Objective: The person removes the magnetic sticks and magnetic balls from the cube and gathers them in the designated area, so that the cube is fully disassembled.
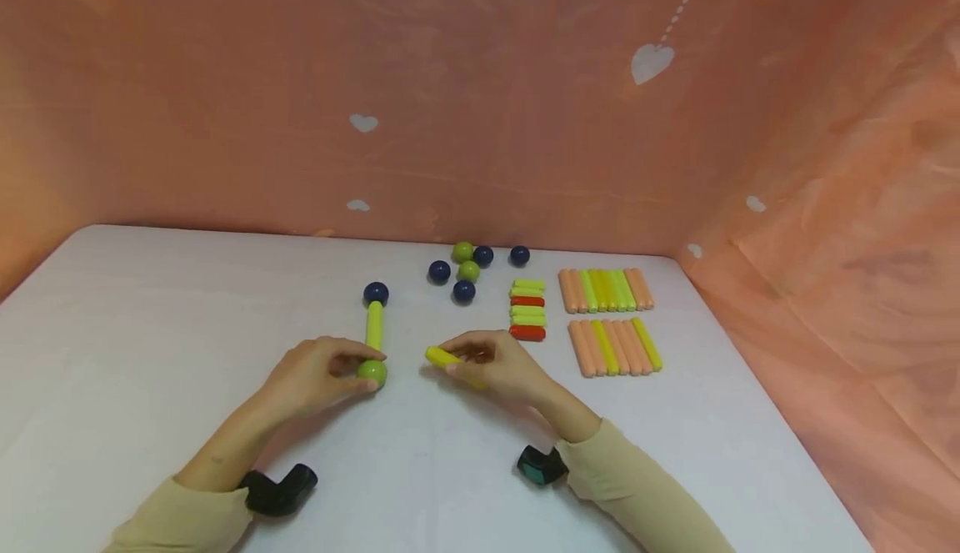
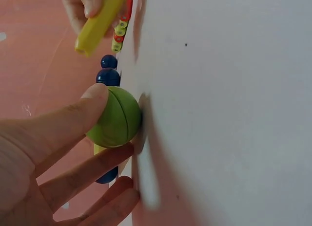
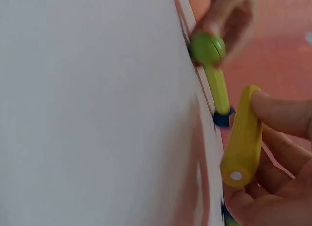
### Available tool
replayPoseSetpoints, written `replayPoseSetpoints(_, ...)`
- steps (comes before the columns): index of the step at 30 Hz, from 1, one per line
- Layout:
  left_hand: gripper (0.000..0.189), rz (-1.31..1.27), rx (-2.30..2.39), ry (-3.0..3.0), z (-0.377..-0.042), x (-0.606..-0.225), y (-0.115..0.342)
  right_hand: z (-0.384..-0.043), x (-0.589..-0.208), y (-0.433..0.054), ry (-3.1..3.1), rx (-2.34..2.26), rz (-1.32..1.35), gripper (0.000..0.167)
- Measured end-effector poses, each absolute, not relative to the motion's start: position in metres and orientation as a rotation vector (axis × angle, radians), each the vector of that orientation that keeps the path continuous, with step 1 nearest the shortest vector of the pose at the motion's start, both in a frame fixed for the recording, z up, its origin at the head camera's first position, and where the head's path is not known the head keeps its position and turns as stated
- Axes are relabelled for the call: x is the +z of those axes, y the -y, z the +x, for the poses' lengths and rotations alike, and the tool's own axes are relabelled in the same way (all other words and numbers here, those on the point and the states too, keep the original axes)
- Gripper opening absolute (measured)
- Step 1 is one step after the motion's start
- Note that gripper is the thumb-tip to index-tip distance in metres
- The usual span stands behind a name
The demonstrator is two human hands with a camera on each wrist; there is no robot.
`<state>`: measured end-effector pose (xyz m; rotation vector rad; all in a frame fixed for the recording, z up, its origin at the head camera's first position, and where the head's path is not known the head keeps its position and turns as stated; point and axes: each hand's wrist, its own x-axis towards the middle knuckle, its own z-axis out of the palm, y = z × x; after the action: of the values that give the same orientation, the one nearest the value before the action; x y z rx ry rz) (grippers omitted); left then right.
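My left hand [image 1: 315, 376] pinches a green ball [image 1: 372, 374] between thumb and fingers, low on the white table [image 1: 435, 470]. From that ball a yellow-green rod [image 1: 374, 325] runs away from me to a dark blue ball [image 1: 376, 293], all three in one line. To the right, my right hand [image 1: 504, 365] holds a yellow rod [image 3: 243, 138] between thumb and fingers, tilted and apart from the green ball. A pale round spot shows on the rod's near end in the right wrist view. The left wrist view shows a seam around the green ball [image 2: 116, 116].
Loose blue balls [image 1: 464, 291] and green balls [image 1: 468, 271] sit at the back middle. A column of short green and red rods [image 1: 528, 333] lies right of them. Farther right are two rows of longer peach, yellow and green rods [image 1: 607, 290]. A peach curtain [image 1: 480, 103] hangs behind.
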<state>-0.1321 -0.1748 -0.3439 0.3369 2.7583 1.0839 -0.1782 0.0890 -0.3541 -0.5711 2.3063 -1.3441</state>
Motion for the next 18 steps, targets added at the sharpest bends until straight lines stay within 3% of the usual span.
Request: replayPoseSetpoints(18,0.031,0.386,1.035,-2.865,-0.126,-0.348,0.171,-0.193,-0.352,-0.168,-2.53,-1.542,-0.081,0.033)
